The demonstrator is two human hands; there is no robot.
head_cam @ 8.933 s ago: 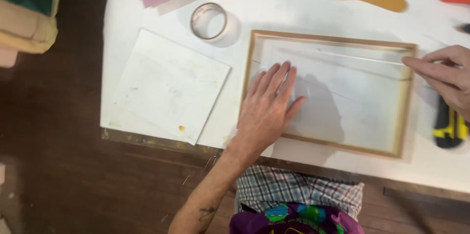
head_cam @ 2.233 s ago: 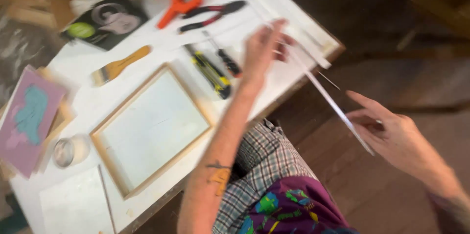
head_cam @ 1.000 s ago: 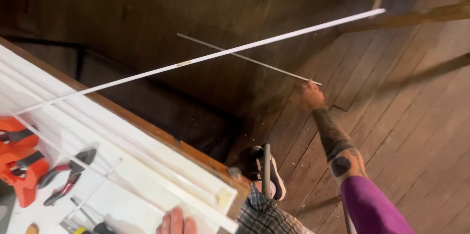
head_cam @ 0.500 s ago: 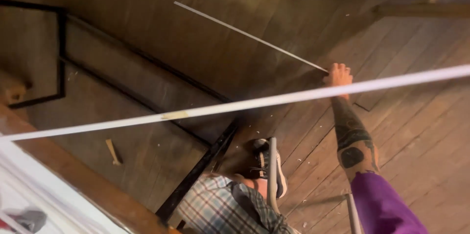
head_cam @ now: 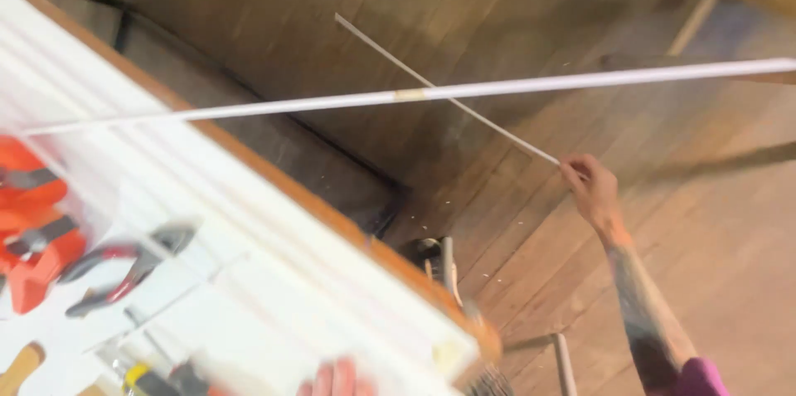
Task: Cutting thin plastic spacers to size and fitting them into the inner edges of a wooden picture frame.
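Open wooden floor [head_cam: 705,222] around the right hand [head_cam: 590,189]; long white strip [head_cam: 464,91] overhead.

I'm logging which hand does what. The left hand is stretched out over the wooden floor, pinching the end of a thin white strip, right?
Not quite. In the head view it is the right hand, not the left, that reaches out over the wooden floor and pinches the end of the thin white strip. Only the left hand's fingertips show, at the white table's near edge.

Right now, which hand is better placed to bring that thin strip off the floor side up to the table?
Right, likely. The right hand pinches the thin strip at its end; the left hand shows only fingertips at the table edge.
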